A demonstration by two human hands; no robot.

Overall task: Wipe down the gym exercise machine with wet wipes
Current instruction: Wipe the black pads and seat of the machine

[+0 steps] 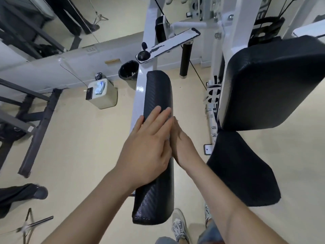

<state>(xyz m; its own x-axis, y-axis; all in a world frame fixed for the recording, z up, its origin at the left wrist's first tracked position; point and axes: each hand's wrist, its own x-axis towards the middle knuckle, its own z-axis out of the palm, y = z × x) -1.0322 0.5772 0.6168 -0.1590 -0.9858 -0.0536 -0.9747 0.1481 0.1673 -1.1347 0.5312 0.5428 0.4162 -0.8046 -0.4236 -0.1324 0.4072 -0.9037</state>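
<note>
Two hands are on the machine right now, both at the long black arm pad in the centre of the view. The left hand lies flat across the pad's top, its grip apart, fingers straight and pressing down, thumb hooked over the left edge. The right hand runs edge-on along the pad's right side, tucked against the left hand; its fingers are mostly hidden, so I cannot tell whether that grip is closed on anything. A pale sliver shows between the two hands, which looks like the wet wipe, pinned on the pad under the left palm. The pad itself is narrow, with rounded ends, a woven, carbon-like texture, a slight sheen and a stitched seam at the near end. It sits on a white painted beam that runs along its left side. To the right, well apart, are the black back pad and the seat pad below it. A black-lined bin stands on the beige floor beyond.
</note>
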